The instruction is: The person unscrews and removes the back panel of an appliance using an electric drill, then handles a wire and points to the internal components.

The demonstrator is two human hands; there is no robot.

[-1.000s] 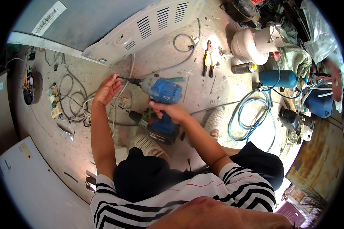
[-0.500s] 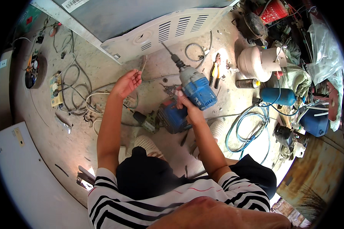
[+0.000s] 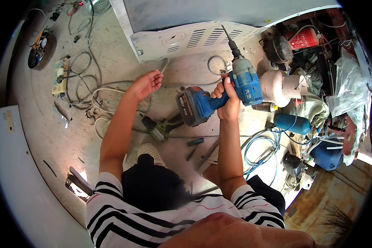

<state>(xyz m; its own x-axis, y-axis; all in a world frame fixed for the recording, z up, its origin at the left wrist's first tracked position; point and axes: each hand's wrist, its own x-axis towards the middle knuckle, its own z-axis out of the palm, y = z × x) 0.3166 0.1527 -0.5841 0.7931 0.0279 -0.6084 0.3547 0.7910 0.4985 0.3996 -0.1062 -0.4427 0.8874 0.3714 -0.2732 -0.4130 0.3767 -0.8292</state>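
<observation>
A blue and grey cordless drill is in my right hand, whose fingers wrap its handle. Its battery points left and its long thin bit points away from me, over the slots of a white vented panel. Whether the bit touches the panel, I cannot tell. My left hand is closed in a pinch below the panel's lower edge, with a thin pale strip at its fingertips. On the floor between my arms lies a second, green and black power tool.
A large grey appliance carries the panel. Tangled cables and a power strip lie left. At right are a pinkish gas cylinder, a blue cylinder, a coiled blue hose and a red canister.
My right hand has moved right and turned the drill, so its bit now crosses the panel's slots and its battery shows. My left hand keeps its pinch. The whole view has shifted.
</observation>
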